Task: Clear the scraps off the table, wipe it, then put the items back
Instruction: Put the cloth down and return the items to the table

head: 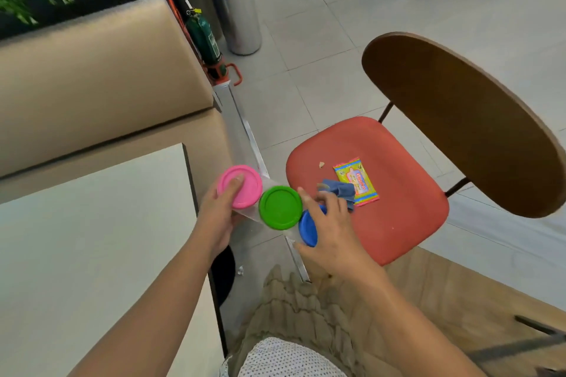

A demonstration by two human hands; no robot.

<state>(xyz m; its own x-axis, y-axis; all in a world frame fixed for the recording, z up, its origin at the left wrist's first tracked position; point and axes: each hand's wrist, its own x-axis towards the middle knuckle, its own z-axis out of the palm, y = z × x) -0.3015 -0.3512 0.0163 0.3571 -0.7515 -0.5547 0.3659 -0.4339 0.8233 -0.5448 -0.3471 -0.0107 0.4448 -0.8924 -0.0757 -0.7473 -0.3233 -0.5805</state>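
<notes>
Three clear tubs hang in the air between the table (pixel 92 239) and a red chair seat (pixel 382 214). My left hand (pixel 219 214) grips the pink-lidded tub (pixel 240 185), thumb on its lid. My right hand (pixel 330 229) grips the blue-lidded tub (pixel 307 228). The green-lidded tub (pixel 280 207) is squeezed between those two. On the seat lie a blue cloth (pixel 340 191), a yellow wipes packet (pixel 356 180) and a small crumb (pixel 321 165).
The chair's brown backrest (pixel 459 125) curves at right. A beige bench (pixel 101 70) runs behind the table. A green extinguisher (pixel 203 37) and metal cylinders (pixel 232 0) stand on the tiled floor beyond. A small scrap (pixel 240 270) lies on the floor under the table edge.
</notes>
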